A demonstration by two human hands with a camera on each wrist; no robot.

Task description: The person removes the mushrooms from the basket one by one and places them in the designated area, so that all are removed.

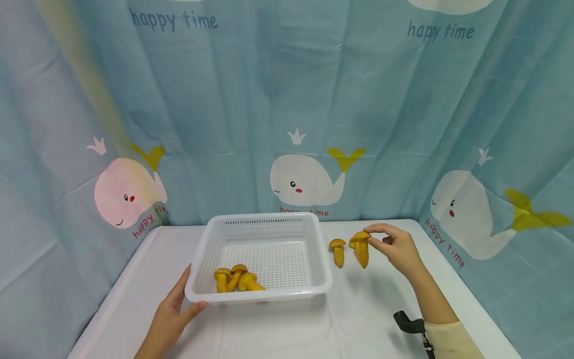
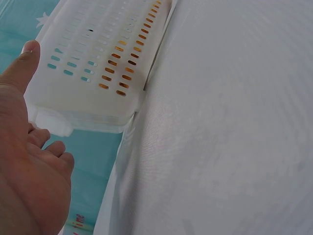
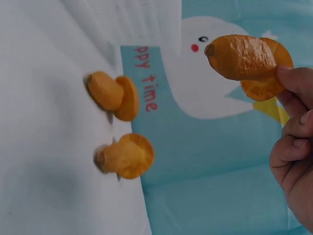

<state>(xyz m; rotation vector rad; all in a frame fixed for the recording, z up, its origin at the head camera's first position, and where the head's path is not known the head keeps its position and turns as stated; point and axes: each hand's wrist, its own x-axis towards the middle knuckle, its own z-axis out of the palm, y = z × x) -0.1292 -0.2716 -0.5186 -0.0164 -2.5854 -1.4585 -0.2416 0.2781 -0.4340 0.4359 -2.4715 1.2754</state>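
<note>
My right hand (image 1: 396, 249) pinches a yellow-brown mushroom (image 1: 362, 254) by its cap between thumb and fingers, stem hanging down. In the right wrist view the held mushroom (image 3: 242, 58) is clear of the table. Two more mushrooms stand on the table below it: one (image 3: 107, 93) nearer the basket and another (image 3: 128, 155), which the held one partly covers in the head view. A white perforated plastic basket (image 1: 325, 259) has several mushrooms (image 1: 235, 279) in its front left part. At its front left corner my left hand (image 1: 172, 304) holds the rim, thumb in front, fingers along the side.
A white cloth covers the table (image 1: 269, 334). Blue curtains (image 1: 242, 109) printed with whales close off the back and both sides. A black wrist strap (image 1: 410, 324) is on my right forearm by the pale sleeve (image 1: 453, 341).
</note>
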